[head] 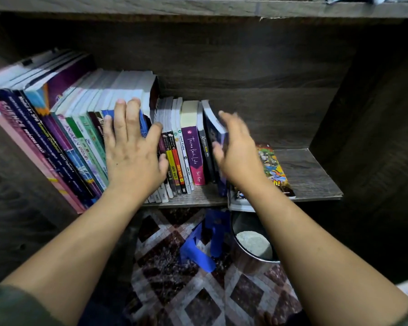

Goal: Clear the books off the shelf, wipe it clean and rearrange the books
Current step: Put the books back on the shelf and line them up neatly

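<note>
A row of books (64, 140) stands spine-out on a dark wooden shelf (309, 175), tall textbooks at the left and small paperbacks (191, 147) in the middle. My left hand (132, 147) lies flat with straight fingers against the spines of the middle books. My right hand (238, 154), blurred, touches the outer side of the rightmost dark blue book (216, 128), its fingers fairly straight. A colourful comic book (273, 170) lies flat on the shelf to the right, partly under my right wrist.
The right end of the shelf board is bare wood. Below the shelf are a patterned floor mat (198, 290), a blue plastic stool (205, 243) and a round metal tin (252, 245) with something pale inside. An upper shelf board (198, 8) runs across the top.
</note>
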`<state>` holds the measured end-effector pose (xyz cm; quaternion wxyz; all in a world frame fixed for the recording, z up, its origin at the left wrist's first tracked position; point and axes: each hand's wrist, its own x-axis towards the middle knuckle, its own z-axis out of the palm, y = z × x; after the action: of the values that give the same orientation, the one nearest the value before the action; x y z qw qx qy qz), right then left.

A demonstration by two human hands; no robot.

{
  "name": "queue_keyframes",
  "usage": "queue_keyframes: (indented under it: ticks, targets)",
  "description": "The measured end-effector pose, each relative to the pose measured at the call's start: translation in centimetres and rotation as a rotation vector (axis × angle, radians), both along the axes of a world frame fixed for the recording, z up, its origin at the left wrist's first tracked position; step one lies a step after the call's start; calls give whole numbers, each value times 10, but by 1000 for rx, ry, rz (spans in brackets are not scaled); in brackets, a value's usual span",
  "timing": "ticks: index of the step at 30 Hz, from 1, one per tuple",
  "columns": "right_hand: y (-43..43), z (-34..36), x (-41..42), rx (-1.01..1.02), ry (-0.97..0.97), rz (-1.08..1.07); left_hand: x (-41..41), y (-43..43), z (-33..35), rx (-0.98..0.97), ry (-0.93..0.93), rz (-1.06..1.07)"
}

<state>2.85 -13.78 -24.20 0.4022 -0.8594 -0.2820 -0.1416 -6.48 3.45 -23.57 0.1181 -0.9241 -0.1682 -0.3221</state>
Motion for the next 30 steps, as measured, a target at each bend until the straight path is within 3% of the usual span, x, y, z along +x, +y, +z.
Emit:
queue_keyframes:
  ticks: [7,11,15,22,26,30]
  targets:
    - [24,-22,-1,-453,397,-185,-4,2,1,2,18,-17]
    - [35,-31,5,-289,473,-259,-3,3,0,2,19,-19]
    - [33,-41,12,-126,508,-159,-3,3,0,-4,11,-18]
    - [15,-40,18,-247,507,23,-4,5,0,1,19,-20]
    - [2,-42,14,-480,404,-107,-3,5,0,10,20,-14]
    - [-22,-62,7,-845,540,-309,-2,3,1,3,24,1]
